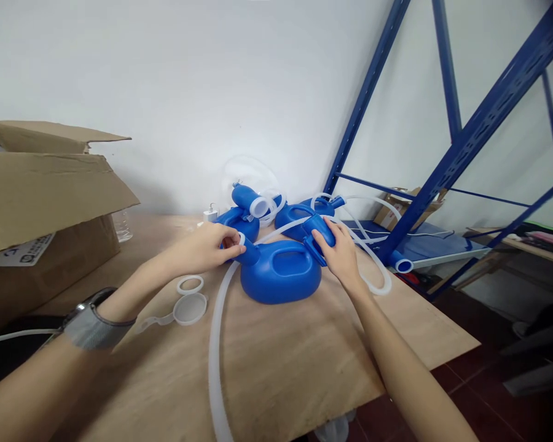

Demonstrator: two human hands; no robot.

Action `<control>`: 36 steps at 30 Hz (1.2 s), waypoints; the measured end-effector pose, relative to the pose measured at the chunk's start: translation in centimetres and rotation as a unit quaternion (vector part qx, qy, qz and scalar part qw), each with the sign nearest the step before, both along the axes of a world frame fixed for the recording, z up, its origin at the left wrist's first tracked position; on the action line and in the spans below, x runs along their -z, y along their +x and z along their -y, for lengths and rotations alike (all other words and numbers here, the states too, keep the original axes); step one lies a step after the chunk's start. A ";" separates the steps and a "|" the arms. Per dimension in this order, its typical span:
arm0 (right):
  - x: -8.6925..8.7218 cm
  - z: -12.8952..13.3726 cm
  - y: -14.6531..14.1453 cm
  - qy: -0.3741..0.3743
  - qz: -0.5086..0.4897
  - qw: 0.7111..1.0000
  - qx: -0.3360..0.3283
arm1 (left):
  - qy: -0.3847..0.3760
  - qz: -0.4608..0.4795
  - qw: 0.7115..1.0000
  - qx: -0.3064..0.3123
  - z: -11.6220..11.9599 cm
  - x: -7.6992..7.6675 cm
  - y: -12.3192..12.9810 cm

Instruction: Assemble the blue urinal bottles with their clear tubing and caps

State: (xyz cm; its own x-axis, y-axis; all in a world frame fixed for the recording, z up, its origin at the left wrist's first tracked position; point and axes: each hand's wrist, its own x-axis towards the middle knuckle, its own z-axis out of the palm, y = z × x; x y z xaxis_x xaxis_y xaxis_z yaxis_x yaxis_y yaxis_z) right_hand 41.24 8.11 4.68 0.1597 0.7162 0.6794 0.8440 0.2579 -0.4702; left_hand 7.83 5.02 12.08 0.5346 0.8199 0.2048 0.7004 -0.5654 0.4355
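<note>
Left hand [214, 245], fingers pinched, grips the white ring [242, 239] at the spout of a blue plastic jug [281, 282] on a wooden table [276, 344]. Right hand [338, 248], fingers curled, holds a blue cylindrical piece [319, 232] beside its handle.

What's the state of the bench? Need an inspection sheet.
Surface: wooden tabletop, no spill seen.
Work items: blue jug upright; blue tubular part at its right end; white ring and strapped lid lying to the left.
Clutter: other blue jugs behind; looped hose, one length of translucent hose running to the near edge.
Hands: left hand pinching the jug's spout mouth; right hand gripping the tubular part.
Cables: white cable at far left; white plug-like block at back.
Surroundings: open cardboard box left, blue metal rack right, white wall behind.
</note>
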 end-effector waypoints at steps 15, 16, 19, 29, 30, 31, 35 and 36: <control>1.5 -0.1 1.1 -0.137 0.154 0.960 -0.191 | -0.124 0.066 0.989 0.036 -0.7 0.3 -0.5; 1.6 -0.2 0.9 -0.161 0.130 0.954 -0.218 | -0.128 0.068 0.989 0.042 -0.7 0.3 -0.6; 2.2 -0.6 0.3 -0.218 0.020 0.936 -0.275 | -0.138 0.066 0.986 0.058 -0.8 0.3 -1.0; 1.4 0.7 -1.2 -0.270 -0.101 0.906 -0.311 | -0.197 0.081 0.974 0.083 -1.2 0.0 -2.1; 1.3 0.8 -1.3 -0.269 -0.098 0.907 -0.309 | -0.200 0.086 0.972 0.084 -1.3 0.1 -2.1; 1.2 0.8 -1.4 -0.268 -0.094 0.908 -0.308 | -0.202 0.089 0.971 0.086 -1.4 0.1 -2.2; 1.3 0.8 -1.6 -0.264 -0.085 0.910 -0.308 | -0.210 0.104 0.968 0.090 -1.3 0.2 -2.1; 1.4 0.8 -1.6 -0.260 -0.084 0.912 -0.307 | -0.210 0.104 0.968 0.088 -1.1 0.0 -2.0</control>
